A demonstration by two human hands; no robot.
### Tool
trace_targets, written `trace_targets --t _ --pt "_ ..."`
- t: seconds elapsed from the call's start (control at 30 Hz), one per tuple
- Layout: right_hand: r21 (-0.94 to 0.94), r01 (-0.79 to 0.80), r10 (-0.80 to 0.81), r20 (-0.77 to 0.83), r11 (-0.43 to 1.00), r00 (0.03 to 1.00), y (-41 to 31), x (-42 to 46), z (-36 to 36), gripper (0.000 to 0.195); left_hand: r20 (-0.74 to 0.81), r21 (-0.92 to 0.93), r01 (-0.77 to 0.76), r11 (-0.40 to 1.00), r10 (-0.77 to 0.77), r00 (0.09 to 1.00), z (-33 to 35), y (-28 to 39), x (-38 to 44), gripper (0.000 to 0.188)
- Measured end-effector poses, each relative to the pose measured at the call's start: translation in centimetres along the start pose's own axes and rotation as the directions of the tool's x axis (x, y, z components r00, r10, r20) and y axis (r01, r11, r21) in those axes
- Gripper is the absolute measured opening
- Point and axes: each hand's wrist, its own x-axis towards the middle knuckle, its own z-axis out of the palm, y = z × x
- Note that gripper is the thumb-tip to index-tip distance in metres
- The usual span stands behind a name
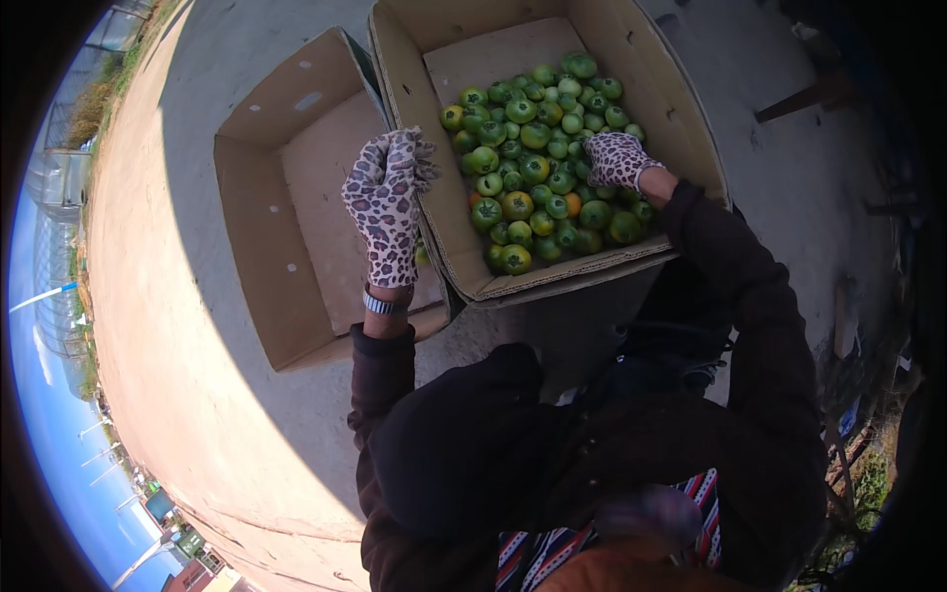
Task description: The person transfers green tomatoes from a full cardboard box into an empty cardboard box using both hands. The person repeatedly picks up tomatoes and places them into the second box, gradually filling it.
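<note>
A large cardboard box (499, 63) holds many tomatoes (534, 135), mostly green, a few turning orange. My right hand (620, 159), in a leopard-print glove, reaches down among them at the box's right side. Its fingertips are hidden, so I cannot tell whether they grip a tomato. My left hand (385, 196), gloved alike, is at the left rim of this box with its fingers curled; whether it grips the rim or something else is unclear. Below it is a second, lower cardboard box (259, 222), where a bit of a green tomato (422, 253) shows beside my wrist.
Both boxes stand side by side on shaded concrete ground (214, 96). Sunlit paving (148, 296) lies to the left, with greenhouse frames (59, 185) beyond. Dark wooden legs (803, 100) stick out at the right. My knees are close to the near box edge.
</note>
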Motion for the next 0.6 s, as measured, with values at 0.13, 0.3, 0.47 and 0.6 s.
trace_targets --t 0.13,0.3,0.47,0.6 --pt "0.15 -0.104 0.119 -0.095 0.983 0.988 -1.1 -1.8 -2.8 0.046 0.091 -0.023 0.075 0.997 -0.073 0.993 -1.0 1.0 0.4 0.021" --pt "0.148 0.333 -0.134 -0.71 0.931 0.691 -8.2 -4.4 -7.5 0.055 0.242 0.088 -0.053 0.995 0.031 0.97 -0.3 2.3 0.2 0.03" --pt "-0.067 0.565 -0.37 -0.817 0.822 0.442 -14.7 -4.9 -10.9 0.049 0.093 -0.127 -0.088 0.988 0.1 0.991 -0.9 1.6 1.0 0.033" --pt "-0.024 0.668 -0.352 -0.864 0.744 0.361 -15.3 -3.9 -10.3 0.047 0.001 -0.052 0.017 0.998 -0.017 1.0 -6.4 1.7 1.2 0.026"
